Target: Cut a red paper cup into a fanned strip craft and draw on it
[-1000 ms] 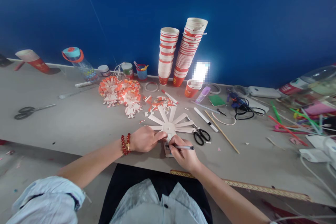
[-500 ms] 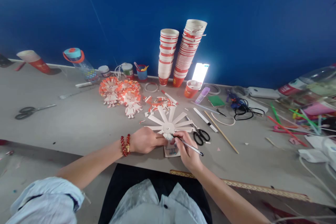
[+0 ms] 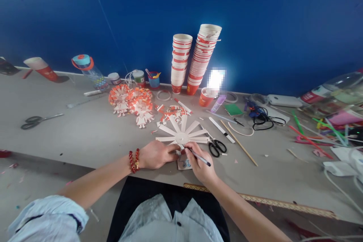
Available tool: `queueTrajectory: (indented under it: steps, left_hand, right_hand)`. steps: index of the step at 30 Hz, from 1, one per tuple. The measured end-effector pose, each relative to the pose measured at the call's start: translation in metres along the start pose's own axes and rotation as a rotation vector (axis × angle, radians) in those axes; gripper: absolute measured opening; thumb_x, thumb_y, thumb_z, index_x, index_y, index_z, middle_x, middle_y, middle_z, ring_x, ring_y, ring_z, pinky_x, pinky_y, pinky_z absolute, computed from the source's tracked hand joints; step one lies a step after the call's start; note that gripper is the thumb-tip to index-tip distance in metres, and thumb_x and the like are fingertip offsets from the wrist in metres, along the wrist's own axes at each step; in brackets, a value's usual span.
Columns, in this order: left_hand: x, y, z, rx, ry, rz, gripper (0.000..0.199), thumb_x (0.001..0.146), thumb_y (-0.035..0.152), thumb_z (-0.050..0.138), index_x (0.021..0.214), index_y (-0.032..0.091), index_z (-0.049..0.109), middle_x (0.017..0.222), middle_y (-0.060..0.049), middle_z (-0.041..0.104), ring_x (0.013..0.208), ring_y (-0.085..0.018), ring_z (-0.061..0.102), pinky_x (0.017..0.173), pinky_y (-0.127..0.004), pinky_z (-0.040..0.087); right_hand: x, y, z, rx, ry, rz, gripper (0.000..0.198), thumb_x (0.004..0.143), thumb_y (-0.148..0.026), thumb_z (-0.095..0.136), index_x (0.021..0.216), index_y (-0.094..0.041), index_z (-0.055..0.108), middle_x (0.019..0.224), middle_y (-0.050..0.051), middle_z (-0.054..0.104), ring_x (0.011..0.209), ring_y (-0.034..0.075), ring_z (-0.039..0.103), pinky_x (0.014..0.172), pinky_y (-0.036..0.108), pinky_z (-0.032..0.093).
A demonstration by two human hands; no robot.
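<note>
A pen (image 3: 203,159) is pinched in my right hand (image 3: 200,168), its tip low over the paper near the fan's hub. My left hand (image 3: 155,154), with a red bead bracelet at the wrist, has its fingers closed on the near edge of the white paper cup cut into fanned strips (image 3: 182,137). Between my hands a small paper piece with a blue drawing (image 3: 184,165) lies near the table edge, partly covered by my fingers. Black-handled scissors (image 3: 217,147) rest right beside the fan. Orange and white paper scraps (image 3: 174,113) lie behind it.
Two tall stacks of paper cups (image 3: 181,60) stand against the blue wall, with a glowing phone (image 3: 216,79) alongside. Paper dolls (image 3: 143,111) and more scissors (image 3: 35,121) lie left. To the right are a wooden stick (image 3: 239,143), black cable (image 3: 265,119) and coloured strips (image 3: 310,141).
My right hand has tilted the pen, its back end moving left and slightly up. My left fingers have curled in more beside the drawing. The view has shifted slightly.
</note>
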State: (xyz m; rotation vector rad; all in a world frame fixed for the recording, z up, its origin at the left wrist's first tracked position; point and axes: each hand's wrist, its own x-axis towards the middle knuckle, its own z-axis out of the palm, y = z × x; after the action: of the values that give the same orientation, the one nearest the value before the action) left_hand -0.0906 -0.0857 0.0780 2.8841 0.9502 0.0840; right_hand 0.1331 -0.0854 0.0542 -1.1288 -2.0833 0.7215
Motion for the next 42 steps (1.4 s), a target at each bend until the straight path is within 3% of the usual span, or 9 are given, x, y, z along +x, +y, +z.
queueTrajectory:
  steps: [7, 10, 15, 22, 42]
  left_hand:
    - [-0.003, 0.003, 0.0, 0.041, -0.053, -0.024, 0.029, 0.097, 0.029, 0.04, 0.122, 0.031, 0.055, 0.098, -0.003, 0.062, 0.065, -0.016, 0.059, 0.049, -0.026, 0.036]
    - [-0.003, 0.004, -0.001, 0.036, -0.083, -0.028, 0.031, 0.094, 0.025, 0.044, 0.123, 0.03, 0.055, 0.09, -0.003, 0.064, 0.061, -0.016, 0.058, 0.048, -0.026, 0.037]
    - [-0.003, 0.006, -0.003, 0.012, -0.085, -0.043, 0.034, 0.089, 0.021, 0.047, 0.121, 0.03, 0.056, 0.087, -0.002, 0.065, 0.06, -0.016, 0.059, 0.05, -0.025, 0.039]
    - [-0.004, 0.008, -0.001, 0.045, -0.074, -0.078, 0.035, 0.087, 0.024, 0.047, 0.119, 0.034, 0.056, 0.083, 0.0, 0.066, 0.055, -0.018, 0.058, 0.042, -0.027, 0.033]
    - [-0.004, 0.008, -0.003, 0.021, -0.067, -0.083, 0.035, 0.088, 0.023, 0.047, 0.119, 0.033, 0.057, 0.085, 0.001, 0.067, 0.057, -0.017, 0.058, 0.043, -0.027, 0.035]
  right_hand:
    - [0.001, -0.001, -0.006, 0.065, 0.002, 0.006, 0.014, 0.094, -0.024, 0.044, 0.104, -0.022, 0.055, 0.083, 0.004, 0.07, 0.075, 0.02, 0.065, 0.067, 0.027, 0.046]
    - [0.008, -0.003, -0.011, 0.097, -0.017, -0.004, 0.012, 0.089, -0.023, 0.049, 0.095, -0.022, 0.058, 0.078, 0.003, 0.068, 0.069, 0.018, 0.062, 0.06, 0.025, 0.046]
    - [0.024, -0.008, -0.008, 0.172, -0.112, 0.041, 0.008, 0.079, -0.018, 0.053, 0.081, -0.02, 0.06, 0.062, -0.003, 0.059, 0.051, 0.012, 0.05, 0.049, 0.02, 0.039]
    - [0.023, 0.005, 0.006, 0.265, -0.134, 0.112, 0.009, 0.078, -0.018, 0.048, 0.073, -0.02, 0.056, 0.057, -0.004, 0.05, 0.048, 0.011, 0.046, 0.043, 0.019, 0.032]
    - [0.021, 0.007, 0.006, 0.185, -0.155, 0.067, 0.011, 0.078, -0.018, 0.047, 0.072, -0.02, 0.055, 0.06, -0.003, 0.052, 0.052, 0.012, 0.047, 0.049, 0.021, 0.032]
